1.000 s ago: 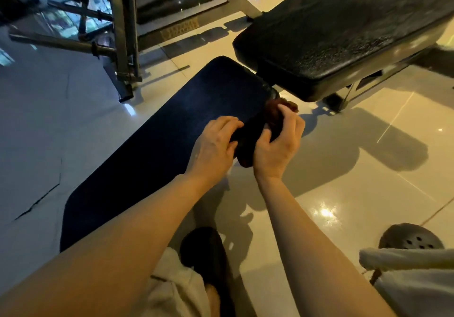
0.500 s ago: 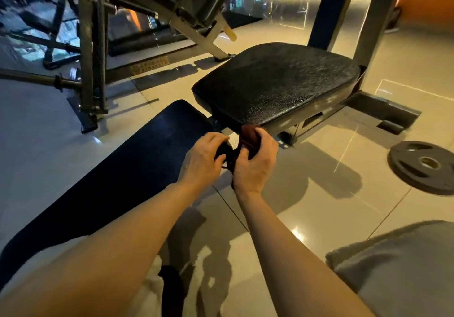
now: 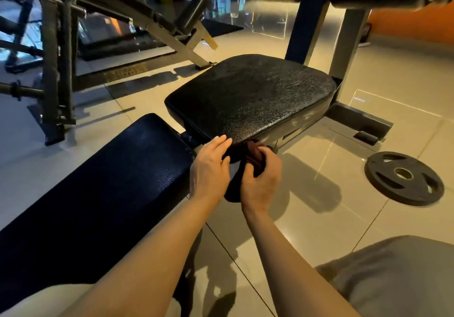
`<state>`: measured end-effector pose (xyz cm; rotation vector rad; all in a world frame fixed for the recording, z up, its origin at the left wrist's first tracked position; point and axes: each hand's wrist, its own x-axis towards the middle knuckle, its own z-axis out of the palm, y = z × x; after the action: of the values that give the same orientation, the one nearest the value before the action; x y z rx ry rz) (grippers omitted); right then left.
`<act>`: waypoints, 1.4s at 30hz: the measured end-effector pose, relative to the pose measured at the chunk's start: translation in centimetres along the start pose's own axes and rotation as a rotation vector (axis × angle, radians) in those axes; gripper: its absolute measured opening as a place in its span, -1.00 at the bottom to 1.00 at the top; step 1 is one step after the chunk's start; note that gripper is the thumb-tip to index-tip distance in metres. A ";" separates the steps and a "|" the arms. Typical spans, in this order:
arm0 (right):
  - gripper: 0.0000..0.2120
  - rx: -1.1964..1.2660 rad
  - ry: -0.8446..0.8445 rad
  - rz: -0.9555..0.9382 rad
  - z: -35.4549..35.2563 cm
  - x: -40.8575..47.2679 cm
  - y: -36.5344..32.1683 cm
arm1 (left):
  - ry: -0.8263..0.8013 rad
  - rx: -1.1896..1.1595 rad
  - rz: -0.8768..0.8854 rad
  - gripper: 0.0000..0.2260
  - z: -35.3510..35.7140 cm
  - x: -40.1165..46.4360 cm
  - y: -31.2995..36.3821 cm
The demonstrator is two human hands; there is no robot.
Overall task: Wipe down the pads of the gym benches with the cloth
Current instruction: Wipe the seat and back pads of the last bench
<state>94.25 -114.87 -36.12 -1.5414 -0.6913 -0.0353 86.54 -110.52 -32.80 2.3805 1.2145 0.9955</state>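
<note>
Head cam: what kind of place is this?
Most likely a gym: a black textured padded bench seat, a round black weight plate on the tiled floor, and grey steel equipment frames.

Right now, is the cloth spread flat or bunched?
Bunched. The cloth is wadded in the right hand under the seat pad's front edge; the left hand rests open on that edge.

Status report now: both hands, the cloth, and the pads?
Left hand open, fingers on black textured seat pad. Right hand grips dark reddish cloth at pad's near edge. Nothing in the way.
</note>
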 end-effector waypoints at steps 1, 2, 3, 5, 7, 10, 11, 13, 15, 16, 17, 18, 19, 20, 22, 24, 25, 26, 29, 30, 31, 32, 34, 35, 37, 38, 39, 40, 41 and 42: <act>-0.65 0.018 -0.029 -0.054 0.4 -0.2 -0.5 | 0.027 -0.012 -0.006 -0.63 0.1 0.2 -0.1; -0.66 0.022 -0.067 -0.087 0.8 -0.4 -0.6 | 0.048 -0.014 -0.013 -0.65 0.2 0.3 -0.1; -0.65 0.023 -0.083 -0.075 1.1 -0.3 -0.2 | 0.061 -0.009 -0.022 -0.67 0.2 0.4 0.0; -0.63 0.046 -0.012 0.092 0.9 0.4 1.1 | 0.058 0.008 -0.032 -0.69 0.2 0.3 0.4; -0.63 0.070 0.124 0.253 0.2 1.3 2.0 | 0.053 0.036 -0.011 -0.70 0.1 0.3 0.7; -0.61 0.103 0.172 0.183 0.2 2.5 0.6 | 0.034 0.130 0.049 -0.75 -0.7 1.3 0.7; -0.58 0.119 0.136 0.150 0.4 2.5 0.1 | 0.005 0.183 0.089 -0.77 -1.0 1.8 0.6; -0.56 0.138 0.075 0.144 1.0 1.8 -0.2 | -0.080 0.266 0.180 -0.77 -1.6 2.9 0.7; -0.57 0.131 0.040 0.193 1.2 0.3 0.2 | -0.151 0.288 0.234 -0.73 -2.0 3.7 1.0; -0.58 0.139 0.023 0.219 1.1 -0.4 0.2 | -0.167 0.295 0.245 -0.70 -2.0 3.9 1.2; -0.59 0.147 0.012 0.242 0.9 -0.5 0.1 | -0.171 0.301 0.241 -0.70 -1.9 3.9 1.3; -0.60 0.155 0.022 0.253 0.6 -0.1 -0.1 | -0.168 0.300 0.225 -0.70 -1.9 3.9 1.5; -0.61 0.165 0.050 0.256 0.3 0.8 -0.2 | -0.165 0.292 0.203 -0.71 -1.8 3.9 1.6; -0.61 0.180 0.091 0.254 0.0 2.0 -0.4 | -0.166 0.284 0.183 -0.71 -1.7 3.9 1.7; -0.63 0.194 0.151 0.230 -0.5 4.6 -0.3 | -0.172 0.284 0.163 -0.72 -1.6 4.0 1.8; -0.66 0.171 0.141 0.172 -0.3 5.6 0.1 | -0.172 0.288 0.158 -0.71 -1.5 3.9 1.9; -0.68 0.161 0.113 0.143 0.0 5.2 0.3 | -0.171 0.288 0.162 -0.71 -1.5 3.9 1.9; -0.69 0.158 0.075 0.120 0.3 4.2 0.7 | -0.169 0.287 0.169 -0.71 -1.5 3.8 1.9; -0.73 0.184 -0.063 0.101 0.6 1.1 0.8 | -0.159 0.277 0.194 -0.72 -1.5 3.8 1.7; -0.74 0.196 -0.067 0.104 0.5 0.8 0.6 | -0.158 0.280 0.198 -0.71 -1.5 3.8 1.6; -0.75 0.207 -0.036 0.104 0.4 1.2 0.4 | -0.157 0.283 0.202 -0.70 -1.5 3.7 1.7; -0.75 0.211 0.014 0.091 0.3 1.9 0.1 | -0.155 0.282 0.209 -0.70 -1.5 3.8 1.6; -0.77 0.195 0.054 0.034 0.3 3.4 -0.1 | -0.149 0.279 0.223 -0.71 -1.4 3.8 1.7; -0.78 0.174 0.035 0.003 0.4 3.8 0.1 | -0.147 0.280 0.227 -0.71 -1.4 3.8 1.7; -0.78 0.145 -0.005 -0.017 0.8 4.1 1.2 | -0.149 0.276 0.231 -0.72 -1.3 3.7 1.8; -0.78 0.137 -0.013 0.002 1.1 3.9 1.9 | -0.146 0.276 0.234 -0.72 -1.3 3.7 1.7; -0.78 0.126 -0.014 0.046 1.3 3.6 2.8 | -0.141 0.277 0.238 -0.72 -1.3 3.7 1.7; -0.77 0.113 -0.007 0.119 1.4 3.2 3.6 | -0.138 0.276 0.245 -0.71 -1.3 3.7 1.6; -0.77 0.108 0.010 0.212 1.4 2.7 4.3 | -0.140 0.275 0.251 -0.71 -1.3 3.6 1.5; -0.78 0.112 0.042 0.289 1.2 2.5 4.8 | -0.144 0.275 0.252 -0.71 -1.2 3.5 1.4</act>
<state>97.89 -112.43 -39.49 -1.5151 -0.4251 0.1849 87.97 -108.64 -29.56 2.8207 1.0785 0.7459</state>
